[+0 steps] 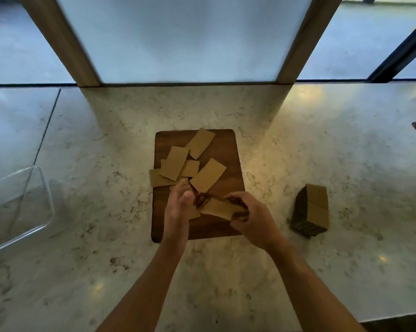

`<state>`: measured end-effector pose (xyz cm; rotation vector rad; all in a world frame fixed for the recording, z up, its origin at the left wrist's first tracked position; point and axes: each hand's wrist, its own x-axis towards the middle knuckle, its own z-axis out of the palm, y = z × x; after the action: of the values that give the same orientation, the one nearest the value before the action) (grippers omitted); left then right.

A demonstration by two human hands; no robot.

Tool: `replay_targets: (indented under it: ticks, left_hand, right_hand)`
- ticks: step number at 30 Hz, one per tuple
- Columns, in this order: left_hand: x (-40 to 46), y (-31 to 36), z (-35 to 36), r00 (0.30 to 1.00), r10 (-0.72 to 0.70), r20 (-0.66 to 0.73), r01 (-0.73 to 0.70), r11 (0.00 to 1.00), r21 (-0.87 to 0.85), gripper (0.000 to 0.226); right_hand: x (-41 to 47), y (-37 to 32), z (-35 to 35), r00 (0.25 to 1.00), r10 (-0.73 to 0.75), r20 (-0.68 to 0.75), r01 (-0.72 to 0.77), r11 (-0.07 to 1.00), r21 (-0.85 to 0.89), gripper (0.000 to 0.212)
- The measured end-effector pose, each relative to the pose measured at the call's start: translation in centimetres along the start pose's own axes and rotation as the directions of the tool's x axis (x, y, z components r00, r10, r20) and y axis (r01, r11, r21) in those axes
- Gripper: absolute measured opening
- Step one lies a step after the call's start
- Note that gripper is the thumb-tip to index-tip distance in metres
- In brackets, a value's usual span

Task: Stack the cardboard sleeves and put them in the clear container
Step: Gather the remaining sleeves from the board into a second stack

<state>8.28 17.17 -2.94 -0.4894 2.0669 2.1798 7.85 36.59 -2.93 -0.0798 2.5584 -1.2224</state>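
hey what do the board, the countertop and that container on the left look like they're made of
Board: likely wood, dark brown with a faint grain and a smooth matte face. Countertop: looks like polished marble or a stone lookalike, pale with grey veining and glossy light reflections. Container: clear plastic or acrylic by its see-through walls and rounded rim; glass can't be ruled out.

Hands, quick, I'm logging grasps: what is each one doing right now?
Left hand: fingers fairly straight, touching the flat brown cardboard sleeves; grip cannot be told.
Right hand: curled round the same sleeves.
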Motion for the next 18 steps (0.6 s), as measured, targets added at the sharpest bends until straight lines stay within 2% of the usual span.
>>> replay_targets:
  ticks: [2, 4, 7, 9, 10, 12, 13, 15, 16, 18]
  left_hand:
    - [0.2, -1.2, 1.4, 1.0, 0.006, 0.019, -0.008, 0.998, 0.064, 0.086]
    - [0.6, -3.4, 3.1, 1.0, 0.013, 0.002, -0.013, 0.994, 0.107, 0.088]
    - [1.1, -5.7, 5.1, 0.988, 0.053, -0.144, -0.039, 0.994, 0.098, 0.068]
    - [1.4, -6.4, 6.3, 0.958, 0.084, -0.275, -0.069, 0.996, 0.064, 0.051]
    - [1.6, -6.8, 7.0, 0.94, 0.076, -0.333, -0.062, 0.997, 0.053, 0.04]
    - [2.2, -7.1, 7.9, 0.902, 0.077, -0.424, -0.056, 0.996, 0.063, 0.02]
    - [2.3, -7.4, 8.1, 0.889, 0.095, -0.449, -0.053, 0.993, 0.105, 0.017]
    - [2.7, -8.1, 8.2, 0.862, 0.142, -0.486, -0.064, 0.983, 0.174, 0.017]
    - [2.6, -8.4, 8.0, 0.856, 0.154, -0.493, -0.071, 0.981, 0.182, 0.019]
    - [2.5, -8.9, 7.7, 0.864, 0.159, -0.478, -0.083, 0.981, 0.178, 0.022]
  right_hand:
    - [0.6, 1.7, 0.6, 0.997, -0.074, 0.014, 0.075, 0.98, -0.186, 0.059]
    - [0.9, 3.6, 1.6, 0.996, -0.084, 0.024, 0.087, 0.977, -0.192, 0.062]
    - [0.8, 5.2, 2.8, 0.997, -0.049, -0.06, 0.055, 0.994, 0.094, 0.073]
    - [0.8, 5.5, 4.0, 0.976, -0.01, -0.219, 0.082, 0.942, 0.325, 0.066]
    - [0.9, 5.3, 4.9, 0.956, 0.059, -0.287, 0.088, 0.877, 0.473, 0.058]
    - [1.9, 4.3, 6.3, 0.881, 0.3, -0.364, 0.064, 0.688, 0.723, 0.038]
    - [2.5, 4.0, 6.8, 0.826, 0.408, -0.389, 0.046, 0.639, 0.768, 0.025]
    - [3.6, 3.9, 7.3, 0.744, 0.465, -0.48, 0.028, 0.697, 0.717, 0.017]
    - [3.6, 4.2, 7.5, 0.744, 0.445, -0.498, 0.035, 0.719, 0.694, 0.018]
    - [3.5, 4.6, 7.3, 0.779, 0.423, -0.463, 0.062, 0.682, 0.728, 0.02]
